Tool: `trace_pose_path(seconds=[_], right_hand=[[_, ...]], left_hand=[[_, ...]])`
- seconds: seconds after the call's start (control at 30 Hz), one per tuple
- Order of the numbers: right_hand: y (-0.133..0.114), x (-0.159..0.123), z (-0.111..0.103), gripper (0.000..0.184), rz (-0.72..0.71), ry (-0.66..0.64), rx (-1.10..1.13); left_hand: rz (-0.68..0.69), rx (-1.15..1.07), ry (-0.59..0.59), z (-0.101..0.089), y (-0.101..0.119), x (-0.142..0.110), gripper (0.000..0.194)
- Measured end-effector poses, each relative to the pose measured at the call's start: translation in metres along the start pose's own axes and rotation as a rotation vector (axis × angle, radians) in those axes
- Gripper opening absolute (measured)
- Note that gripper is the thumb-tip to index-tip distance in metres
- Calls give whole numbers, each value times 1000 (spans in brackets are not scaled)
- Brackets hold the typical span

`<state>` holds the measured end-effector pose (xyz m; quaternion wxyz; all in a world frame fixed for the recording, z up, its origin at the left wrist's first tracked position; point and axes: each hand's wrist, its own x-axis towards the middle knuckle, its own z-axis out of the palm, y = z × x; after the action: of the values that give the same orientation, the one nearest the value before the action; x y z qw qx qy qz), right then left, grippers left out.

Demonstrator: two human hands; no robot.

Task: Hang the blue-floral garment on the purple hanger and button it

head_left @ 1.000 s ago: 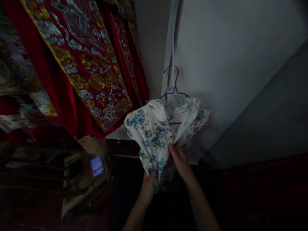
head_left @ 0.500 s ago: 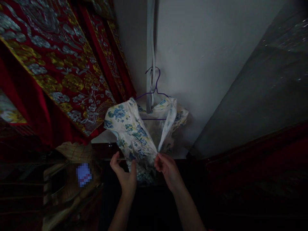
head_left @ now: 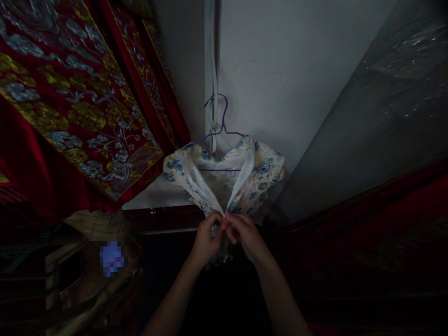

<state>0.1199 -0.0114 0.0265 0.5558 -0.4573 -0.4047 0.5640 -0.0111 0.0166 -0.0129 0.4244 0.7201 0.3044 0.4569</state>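
Note:
A white short-sleeved blouse [head_left: 264, 169] with blue and yellow flowers hangs on a purple wire hanger [head_left: 224, 112]. Its V-shaped neckline is pulled down to a point where both my hands meet. My left hand [head_left: 206, 235] pinches the left front edge of the blouse at that point. Right beside it, touching or almost touching, my right hand [head_left: 245, 233] pinches the other front edge. My fingers cover whatever fastening may be there. The lower part of the blouse is mostly hidden behind my hands and in shadow.
The hanger hooks onto a white cord [head_left: 214, 60] along the pale wall [head_left: 273, 70]. Red embroidered cloth [head_left: 87, 107] hangs at the left. Below it stands a wooden chair [head_left: 66, 270] with a blurred blue item [head_left: 112, 258]. A plastic-like sheet [head_left: 378, 116] slopes at the right.
My left hand, open beside the blouse before, has moved right and up and now pinches the front edge beside my right hand. The blouse has turned to face me more squarely.

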Motion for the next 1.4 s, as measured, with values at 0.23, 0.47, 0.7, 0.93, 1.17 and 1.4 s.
trace_pose_path(seconds=[0.23,0.47,0.7,0.93,1.17,1.4], right_hand=[[-125,67,-3,27,67,-118,409],[-141,67,13,29,-153,-154,218],[-141,52,25,37,-485,4,-207],[-72,74,17,40,-462,204,-266],[45,34,25,46,-186,151,-72],[39,9,22,46,-100,79,-79]], left_hand=[[-16,360,-66,0,-32,-9,10],[-22,498,-259,-36,-15,12,13],[474,371,94,-62,99,108,39],[614,637,351,-67,119,135,14],[65,-651,942,-166,64,120,15],[-471,-985,895,-85,-47,24,19]])
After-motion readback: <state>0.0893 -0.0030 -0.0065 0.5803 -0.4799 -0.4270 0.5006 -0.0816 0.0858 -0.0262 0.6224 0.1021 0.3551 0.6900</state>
